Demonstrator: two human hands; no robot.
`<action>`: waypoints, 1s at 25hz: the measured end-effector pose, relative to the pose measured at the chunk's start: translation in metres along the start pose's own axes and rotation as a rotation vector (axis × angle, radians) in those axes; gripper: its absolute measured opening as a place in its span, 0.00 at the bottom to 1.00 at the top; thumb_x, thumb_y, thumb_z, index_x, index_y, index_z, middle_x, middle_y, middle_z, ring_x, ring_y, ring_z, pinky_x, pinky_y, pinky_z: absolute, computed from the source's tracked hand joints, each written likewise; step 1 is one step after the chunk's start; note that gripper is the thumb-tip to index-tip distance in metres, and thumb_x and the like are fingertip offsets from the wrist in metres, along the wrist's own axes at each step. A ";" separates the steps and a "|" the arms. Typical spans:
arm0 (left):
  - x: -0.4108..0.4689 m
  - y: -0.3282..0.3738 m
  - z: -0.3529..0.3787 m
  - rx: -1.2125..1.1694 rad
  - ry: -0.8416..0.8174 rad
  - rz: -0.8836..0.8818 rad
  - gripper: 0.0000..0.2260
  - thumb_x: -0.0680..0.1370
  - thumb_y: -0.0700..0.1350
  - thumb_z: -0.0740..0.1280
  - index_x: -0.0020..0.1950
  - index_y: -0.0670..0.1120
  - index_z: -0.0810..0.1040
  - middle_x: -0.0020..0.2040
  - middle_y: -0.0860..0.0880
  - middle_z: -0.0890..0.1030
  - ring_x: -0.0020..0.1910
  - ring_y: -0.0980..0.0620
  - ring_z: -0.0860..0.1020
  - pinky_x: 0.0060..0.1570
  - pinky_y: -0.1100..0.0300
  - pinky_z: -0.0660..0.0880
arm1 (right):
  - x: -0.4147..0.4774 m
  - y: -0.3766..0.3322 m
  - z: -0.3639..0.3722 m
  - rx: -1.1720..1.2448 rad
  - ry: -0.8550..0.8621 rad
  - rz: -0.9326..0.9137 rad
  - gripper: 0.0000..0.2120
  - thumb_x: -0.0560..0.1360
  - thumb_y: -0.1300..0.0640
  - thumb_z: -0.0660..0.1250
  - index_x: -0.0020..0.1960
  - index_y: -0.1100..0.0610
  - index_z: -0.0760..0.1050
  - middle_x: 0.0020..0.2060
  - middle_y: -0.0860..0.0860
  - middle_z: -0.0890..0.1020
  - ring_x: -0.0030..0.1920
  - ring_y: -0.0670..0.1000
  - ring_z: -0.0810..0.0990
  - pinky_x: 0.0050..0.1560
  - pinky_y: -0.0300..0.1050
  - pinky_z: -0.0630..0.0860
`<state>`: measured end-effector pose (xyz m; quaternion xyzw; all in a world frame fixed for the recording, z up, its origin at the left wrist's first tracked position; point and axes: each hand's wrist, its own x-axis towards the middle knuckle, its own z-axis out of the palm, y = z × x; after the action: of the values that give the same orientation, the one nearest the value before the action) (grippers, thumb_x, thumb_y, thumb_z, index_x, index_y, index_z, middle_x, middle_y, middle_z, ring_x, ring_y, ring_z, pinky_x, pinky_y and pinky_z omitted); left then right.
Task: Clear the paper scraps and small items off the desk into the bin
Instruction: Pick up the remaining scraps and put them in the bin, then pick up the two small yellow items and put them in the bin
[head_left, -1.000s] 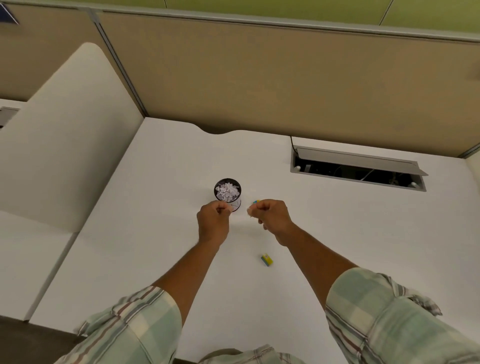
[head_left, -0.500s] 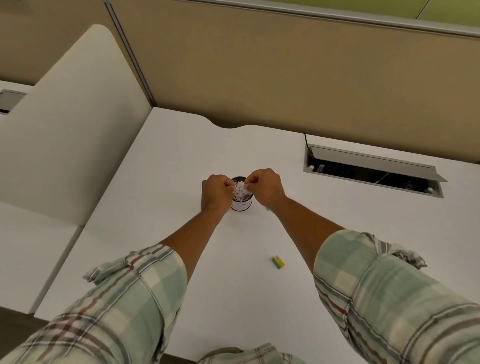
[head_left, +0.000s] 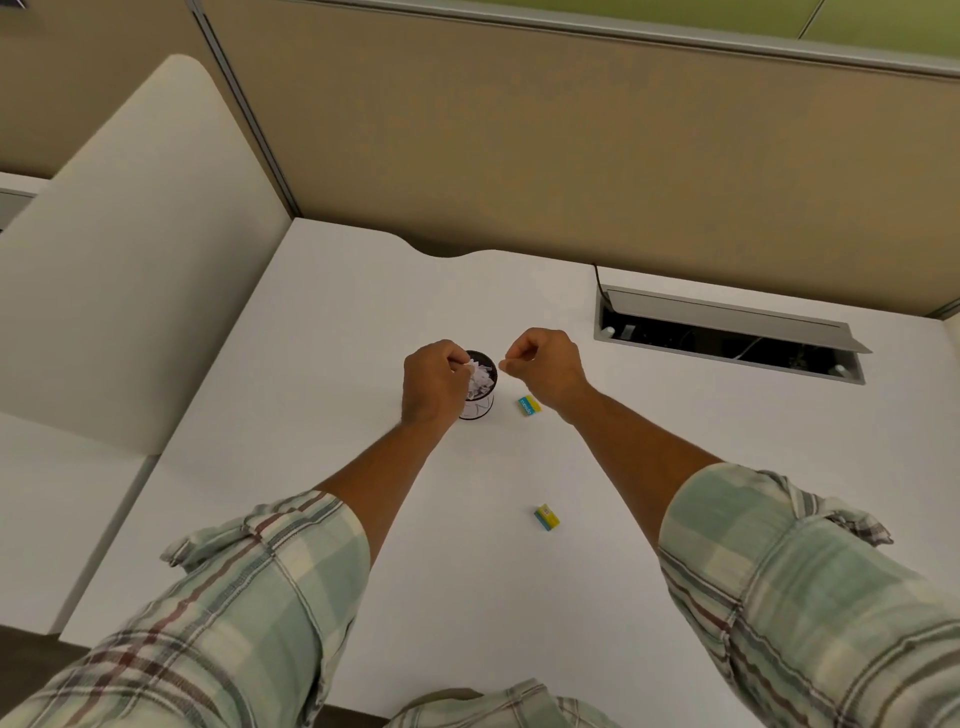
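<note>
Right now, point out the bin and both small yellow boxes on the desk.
bin (head_left: 480, 408), head view, on its outer wall near the base.
box near the bin (head_left: 529, 405), head view, on its top face.
nearer box (head_left: 546, 517), head view, on its top face.

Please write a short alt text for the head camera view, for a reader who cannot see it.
Over a white desk, a person's left hand presses paper scraps into a small black bin, while the closed right hand hovers beside it. Two small yellow-and-blue boxes lie on the desk: one beside the bin, another nearer the person.
</note>
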<state>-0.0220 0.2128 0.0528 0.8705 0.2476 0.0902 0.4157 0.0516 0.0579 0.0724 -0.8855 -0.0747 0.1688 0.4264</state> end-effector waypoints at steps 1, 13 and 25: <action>-0.002 0.002 0.002 -0.003 -0.002 0.028 0.03 0.73 0.38 0.72 0.42 0.45 0.83 0.39 0.52 0.83 0.38 0.55 0.80 0.40 0.67 0.76 | -0.002 0.006 -0.008 0.021 0.007 0.019 0.05 0.71 0.60 0.78 0.41 0.58 0.81 0.36 0.48 0.83 0.37 0.47 0.80 0.40 0.42 0.79; -0.059 0.012 0.069 0.034 -0.219 0.249 0.05 0.76 0.36 0.69 0.46 0.42 0.84 0.44 0.45 0.83 0.43 0.50 0.79 0.48 0.56 0.77 | -0.079 0.128 -0.074 0.057 0.025 0.270 0.02 0.71 0.61 0.75 0.41 0.57 0.82 0.35 0.49 0.83 0.37 0.50 0.82 0.39 0.43 0.77; -0.039 0.012 0.124 0.298 -0.328 -0.073 0.15 0.81 0.41 0.67 0.66 0.39 0.73 0.63 0.39 0.74 0.59 0.43 0.76 0.51 0.59 0.69 | -0.116 0.156 0.000 -0.155 -0.213 0.315 0.14 0.69 0.42 0.74 0.49 0.48 0.77 0.44 0.45 0.80 0.44 0.47 0.79 0.43 0.45 0.76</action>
<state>-0.0062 0.1024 -0.0153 0.9158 0.2186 -0.1053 0.3201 -0.0583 -0.0719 -0.0222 -0.8935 0.0072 0.3197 0.3151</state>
